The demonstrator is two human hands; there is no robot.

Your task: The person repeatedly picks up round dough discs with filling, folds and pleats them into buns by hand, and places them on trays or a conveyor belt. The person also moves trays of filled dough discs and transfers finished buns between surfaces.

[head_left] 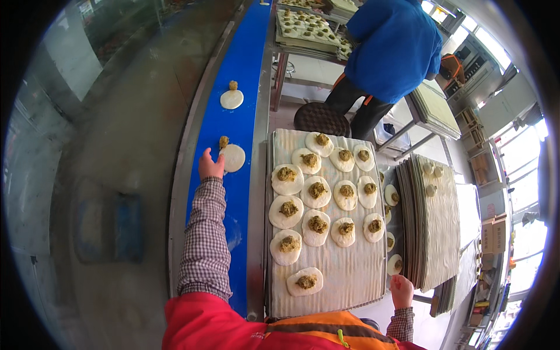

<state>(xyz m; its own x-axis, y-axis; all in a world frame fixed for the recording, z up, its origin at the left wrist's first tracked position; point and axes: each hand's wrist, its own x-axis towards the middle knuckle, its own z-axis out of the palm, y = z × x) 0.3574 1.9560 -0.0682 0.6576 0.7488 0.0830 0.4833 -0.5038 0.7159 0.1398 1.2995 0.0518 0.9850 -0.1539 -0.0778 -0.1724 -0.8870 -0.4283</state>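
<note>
Head view puts the flat dough round (234,158) on the blue belt (238,192), with a lump of brownish filling (223,142) just beyond its far left edge. Our left hand (211,165) is at the round's left edge, two fingers a little apart; we cannot tell whether they pinch the dough. Our right hand (401,291) is loosely curled near the lower right corner of the cloth-covered tray (344,280), and we cannot see whether it holds anything.

We judge the round to be light, soft and limp, apt to stretch, dent or fold under a tight pinch. We would slip fingers beneath its rim and support it from below, with hands on opposite sides, rather than lift by one edge. A pale, powdery smear on the belt suggests flour, so we expect little sticking there. The filling looks moist and crumbly, so a light, cupped grip around its sides should suit it better than squeezing.
</note>
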